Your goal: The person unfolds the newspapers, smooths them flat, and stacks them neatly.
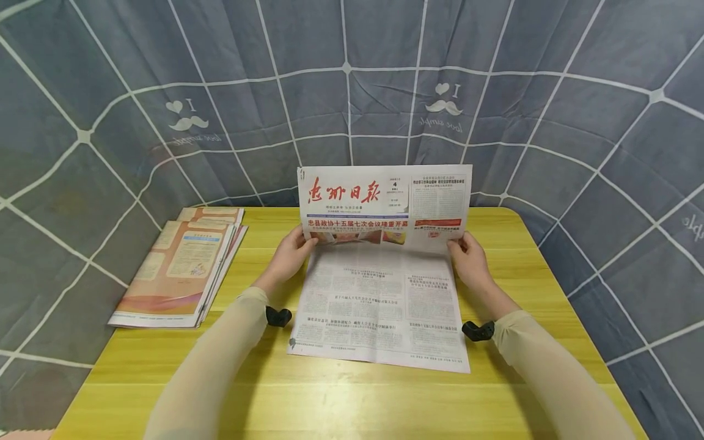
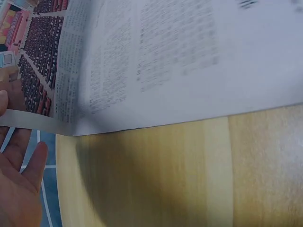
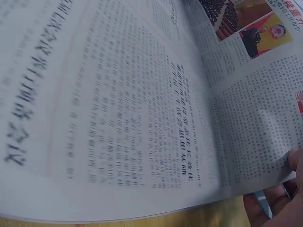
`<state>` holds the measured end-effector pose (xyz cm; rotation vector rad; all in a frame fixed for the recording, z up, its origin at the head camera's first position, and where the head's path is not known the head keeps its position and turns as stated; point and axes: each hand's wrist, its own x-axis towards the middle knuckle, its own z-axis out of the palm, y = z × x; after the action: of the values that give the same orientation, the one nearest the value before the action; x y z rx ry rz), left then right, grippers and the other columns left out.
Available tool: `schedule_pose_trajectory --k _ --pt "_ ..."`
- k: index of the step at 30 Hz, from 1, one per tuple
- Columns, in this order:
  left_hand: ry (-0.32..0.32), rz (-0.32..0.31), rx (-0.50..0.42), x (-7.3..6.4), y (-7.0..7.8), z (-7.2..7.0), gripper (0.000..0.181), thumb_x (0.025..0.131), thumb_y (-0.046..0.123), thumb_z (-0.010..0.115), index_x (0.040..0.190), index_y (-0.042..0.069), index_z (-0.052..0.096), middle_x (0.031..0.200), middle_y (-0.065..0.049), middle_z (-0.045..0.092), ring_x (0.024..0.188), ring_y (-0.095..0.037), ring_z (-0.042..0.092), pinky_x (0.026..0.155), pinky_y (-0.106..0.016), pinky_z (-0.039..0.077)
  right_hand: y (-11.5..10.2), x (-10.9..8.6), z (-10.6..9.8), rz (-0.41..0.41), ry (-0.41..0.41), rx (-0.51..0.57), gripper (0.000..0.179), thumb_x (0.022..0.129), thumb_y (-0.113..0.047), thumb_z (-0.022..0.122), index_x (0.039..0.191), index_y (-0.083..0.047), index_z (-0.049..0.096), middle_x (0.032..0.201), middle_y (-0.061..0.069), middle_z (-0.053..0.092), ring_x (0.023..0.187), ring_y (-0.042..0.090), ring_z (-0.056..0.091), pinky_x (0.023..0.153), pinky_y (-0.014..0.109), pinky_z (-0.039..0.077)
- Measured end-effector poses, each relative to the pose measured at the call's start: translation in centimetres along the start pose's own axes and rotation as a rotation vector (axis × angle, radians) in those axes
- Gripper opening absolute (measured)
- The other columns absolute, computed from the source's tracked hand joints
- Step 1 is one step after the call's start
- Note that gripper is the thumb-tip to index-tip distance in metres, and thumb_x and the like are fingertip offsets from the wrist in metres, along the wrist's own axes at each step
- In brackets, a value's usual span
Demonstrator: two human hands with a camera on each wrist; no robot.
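A newspaper (image 1: 379,299) with a red masthead lies partly on the table, its upper part raised and bent toward the viewer. My left hand (image 1: 290,252) pinches its left edge, thumb on the printed face and other fingers behind. On the opposite edge, my right hand (image 1: 470,260) grips the paper the same way. In the left wrist view the left hand (image 2: 21,184) shows at the border, beside a printed photo of a crowd. The right wrist view has the right hand (image 3: 281,198) at the lower right, its thumb pressed on the page.
A stack of folded newspapers (image 1: 176,269) with orange-toned pages sits at the table's left side. The yellow wooden table (image 1: 330,403) reaches to a grey checked curtain (image 1: 379,110) hanging behind and at both sides. Each wrist wears a small black device (image 1: 278,316).
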<state>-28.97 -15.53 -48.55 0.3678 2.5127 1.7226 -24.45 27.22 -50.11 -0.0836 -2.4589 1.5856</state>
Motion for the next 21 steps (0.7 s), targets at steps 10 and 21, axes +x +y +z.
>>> schedule_pose_trajectory --k 10,21 --pt "0.002 0.023 -0.038 0.3 0.8 0.2 0.052 0.109 0.024 0.053 0.158 0.026 0.036 0.141 -0.009 0.062 0.126 -0.022 0.057 0.092 -0.044 0.042 -0.7 0.7 -0.3 0.020 0.021 -0.033 0.030 0.109 -0.027 0.052 0.123 -0.001 0.052 0.092 0.010 0.046 0.081 0.021 0.045 0.062 0.025 0.037" --pt "0.053 -0.013 0.026 1.4 0.9 0.8 0.061 0.109 0.020 0.051 0.163 0.032 0.025 0.136 -0.012 0.064 0.115 -0.025 0.063 0.091 -0.044 0.049 -1.1 1.9 -0.3 0.055 0.006 -0.071 0.046 0.108 -0.020 0.049 0.148 0.001 0.043 0.108 0.019 0.056 0.089 0.025 0.049 0.072 0.029 0.042"
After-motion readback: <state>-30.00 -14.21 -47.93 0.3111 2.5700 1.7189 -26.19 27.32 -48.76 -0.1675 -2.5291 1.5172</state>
